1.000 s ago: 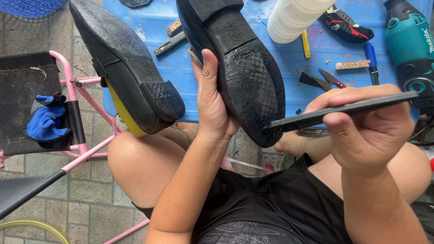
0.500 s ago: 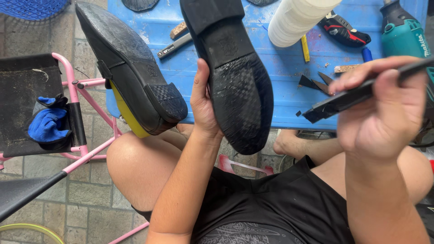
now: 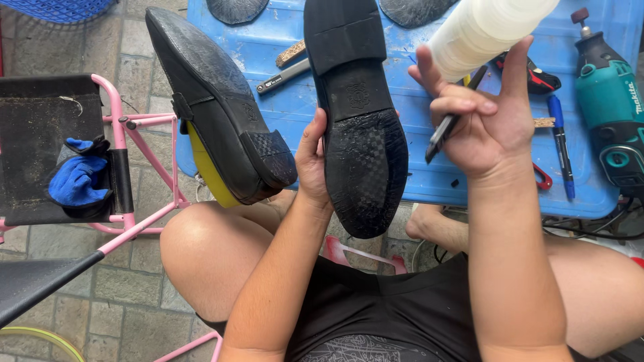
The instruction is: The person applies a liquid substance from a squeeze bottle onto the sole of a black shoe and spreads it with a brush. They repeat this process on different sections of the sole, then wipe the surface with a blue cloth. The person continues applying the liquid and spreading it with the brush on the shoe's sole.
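Note:
My left hand (image 3: 312, 164) grips a black shoe (image 3: 359, 114) from the side, sole up, its textured front sole toward me. My right hand (image 3: 481, 117) is raised to the right of the shoe, clear of it, with a thin black flat tool (image 3: 444, 131) pinched between thumb and fingers. A second black shoe (image 3: 218, 110) with a yellow lining rests sole up at the left, on my knee and against the blue table (image 3: 282, 100).
On the blue table lie a white roll (image 3: 483, 27), a teal rotary tool (image 3: 610, 107), a blue pen (image 3: 560, 144), red-handled cutters (image 3: 540, 77) and a small knife (image 3: 282, 77). A pink-framed stool (image 3: 127, 134) with a blue cloth (image 3: 77, 181) stands at left.
My right hand lifted away from the shoe's toe and moved up to the right, turning the flat tool from lying across the sole to pointing steeply away. The shoe stayed in my left hand.

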